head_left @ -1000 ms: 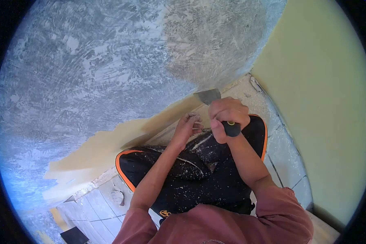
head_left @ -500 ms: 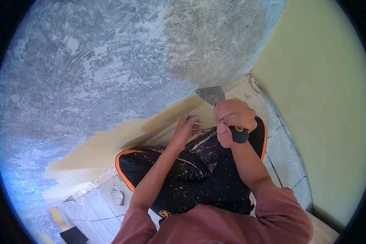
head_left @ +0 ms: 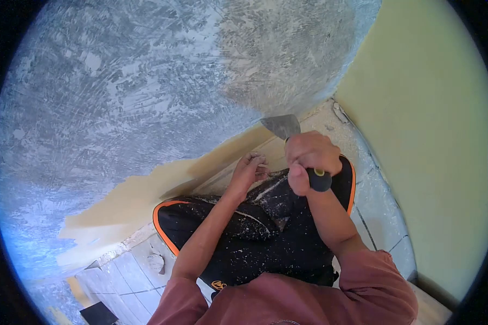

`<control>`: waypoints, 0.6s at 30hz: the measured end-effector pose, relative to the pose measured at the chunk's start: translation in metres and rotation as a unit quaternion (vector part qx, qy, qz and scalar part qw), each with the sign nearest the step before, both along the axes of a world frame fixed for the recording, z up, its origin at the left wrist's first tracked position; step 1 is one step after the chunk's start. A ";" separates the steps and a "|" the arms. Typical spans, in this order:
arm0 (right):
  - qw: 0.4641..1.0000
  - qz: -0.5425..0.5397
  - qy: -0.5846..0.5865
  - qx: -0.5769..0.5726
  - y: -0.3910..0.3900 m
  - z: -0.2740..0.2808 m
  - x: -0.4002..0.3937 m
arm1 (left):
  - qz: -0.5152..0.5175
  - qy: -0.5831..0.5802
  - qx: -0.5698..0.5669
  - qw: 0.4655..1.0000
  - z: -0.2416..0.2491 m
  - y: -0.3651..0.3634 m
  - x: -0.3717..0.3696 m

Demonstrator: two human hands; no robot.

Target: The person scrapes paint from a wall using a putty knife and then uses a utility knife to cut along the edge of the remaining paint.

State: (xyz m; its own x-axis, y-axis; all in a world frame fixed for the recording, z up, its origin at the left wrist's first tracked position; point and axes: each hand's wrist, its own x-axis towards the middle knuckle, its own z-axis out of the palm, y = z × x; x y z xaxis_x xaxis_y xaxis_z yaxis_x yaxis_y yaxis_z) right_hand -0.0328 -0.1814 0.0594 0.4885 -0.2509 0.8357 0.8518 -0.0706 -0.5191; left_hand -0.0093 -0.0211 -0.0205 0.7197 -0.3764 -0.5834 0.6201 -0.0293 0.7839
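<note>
My right hand (head_left: pixel 314 154) is closed round the black handle of a putty knife (head_left: pixel 281 126). The wide metal blade points up and left, its edge at the lower border of the grey, patchy coating on the wall (head_left: pixel 146 97). Below that border runs a strip of bare beige wall (head_left: pixel 141 187). My left hand (head_left: pixel 248 172), dusty at the fingertips, hangs loosely curled between my knees near the foot of the wall. Its fingers are slightly apart, and I see nothing in them. White flakes are scattered over my black trousers (head_left: pixel 271 254).
A plain yellowish-green wall (head_left: pixel 428 135) meets the coated wall at a corner on the right. White floor tiles (head_left: pixel 127 276) show on both sides of me. Loose chips (head_left: pixel 156 263) and a dark square piece (head_left: pixel 98 313) lie at lower left; another fragment (head_left: pixel 340 112) lies near the corner.
</note>
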 end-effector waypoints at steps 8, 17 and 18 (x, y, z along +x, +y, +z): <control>0.998 -0.058 -0.021 0.014 0.008 0.002 0.008 | 0.016 -0.005 -0.008 1.000 0.010 -0.001 0.001; 0.995 -0.095 -0.009 -0.018 0.001 0.014 0.009 | 0.016 -0.006 -0.015 1.000 0.011 -0.003 0.001; 0.994 -0.092 -0.060 -0.016 -0.002 0.020 0.008 | 0.014 -0.010 -0.012 1.000 0.011 -0.001 0.003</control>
